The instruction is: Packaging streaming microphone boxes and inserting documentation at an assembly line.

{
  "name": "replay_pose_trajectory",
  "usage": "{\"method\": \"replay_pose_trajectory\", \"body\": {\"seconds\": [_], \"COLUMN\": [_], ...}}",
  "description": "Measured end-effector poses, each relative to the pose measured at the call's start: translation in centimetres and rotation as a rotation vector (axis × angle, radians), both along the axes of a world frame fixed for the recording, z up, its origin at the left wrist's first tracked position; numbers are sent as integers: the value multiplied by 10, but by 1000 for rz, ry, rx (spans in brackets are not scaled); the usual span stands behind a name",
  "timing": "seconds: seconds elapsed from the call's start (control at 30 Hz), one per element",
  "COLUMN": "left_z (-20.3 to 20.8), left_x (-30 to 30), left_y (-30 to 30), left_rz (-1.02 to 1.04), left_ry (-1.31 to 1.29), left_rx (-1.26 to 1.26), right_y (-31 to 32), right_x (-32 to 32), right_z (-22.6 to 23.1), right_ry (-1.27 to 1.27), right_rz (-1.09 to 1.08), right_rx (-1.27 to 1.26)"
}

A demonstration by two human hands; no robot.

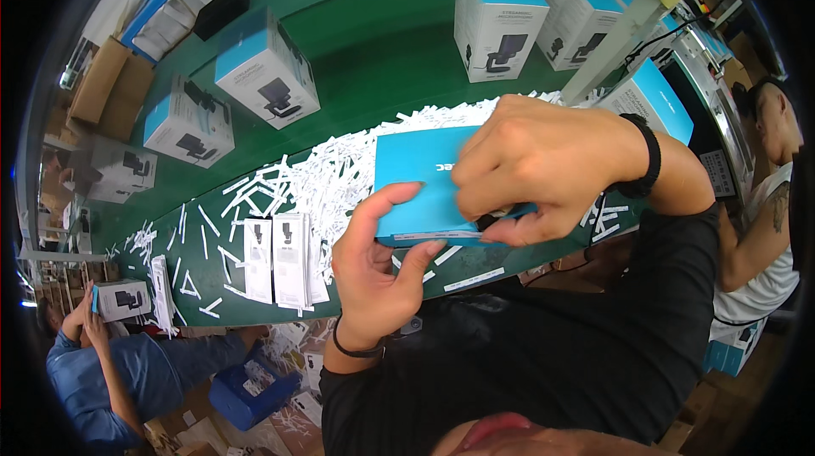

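A blue-topped carton [414, 159] is in front of me, its near edge toward my body. My left hand [369, 265] grips its left end, fingers on the blue face and thumb at the near edge. My right hand [539, 163] is closed over the right part of the carton, knuckles up. Between its fingers a small black thing [487, 221] peeks out, mostly hidden. A thin white paper strip [437, 237] runs along the carton's near edge, by my right fingertips. Behind the carton lies a heap of white paper strips [344, 163].
Several blue-and-white microphone cartons [501, 23] stand on the green table [373, 40]. Stacked leaflets [290, 265] lie left of my left hand. A white post [607, 53] rises at right. One co-worker [127, 371] holds a carton at left; another [760, 227] is at right. A blue bin [250, 405] stands below.
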State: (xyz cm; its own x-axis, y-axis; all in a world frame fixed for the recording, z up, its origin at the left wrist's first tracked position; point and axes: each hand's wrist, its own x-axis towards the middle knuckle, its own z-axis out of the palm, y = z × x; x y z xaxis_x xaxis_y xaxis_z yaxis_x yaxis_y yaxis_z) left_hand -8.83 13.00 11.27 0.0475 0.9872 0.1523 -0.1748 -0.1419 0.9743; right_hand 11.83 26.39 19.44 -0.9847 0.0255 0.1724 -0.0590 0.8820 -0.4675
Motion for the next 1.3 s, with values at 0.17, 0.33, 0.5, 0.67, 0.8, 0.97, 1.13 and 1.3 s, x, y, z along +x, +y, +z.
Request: {"method": "replay_pose_trajectory", "body": {"seconds": [0.17,0.33,0.5,0.67,0.8,0.97,1.13,1.3], "left_z": [-10,-2,4,15,14,-10,-19,-24], "left_x": [-6,-4,2,1,-17,-27,-22,-41], "left_y": [8,25,17,-1,5,11,8,13], "left_rz": [64,90,233,293,442,392,466,467], "left_ry": [311,402,615,763,1159,707,649,947], "left_rx": [245,379,368,273,425,276,279,528], "right_y": [-26,-69,-62,-47,-42,-35,-42,-43], "right_x": [5,33,50,40,15,7,-1,1], "right_z": [-3,16,-23,-81,-94,-108,-114,-127], "right_ry": [201,-16,238,503,599,699,757,786], "right_rz": [147,-35,-830,-662,-653,-605,-654,-627], "right_rx": [-271,216,323,74,54,-119,-90,-79]}}
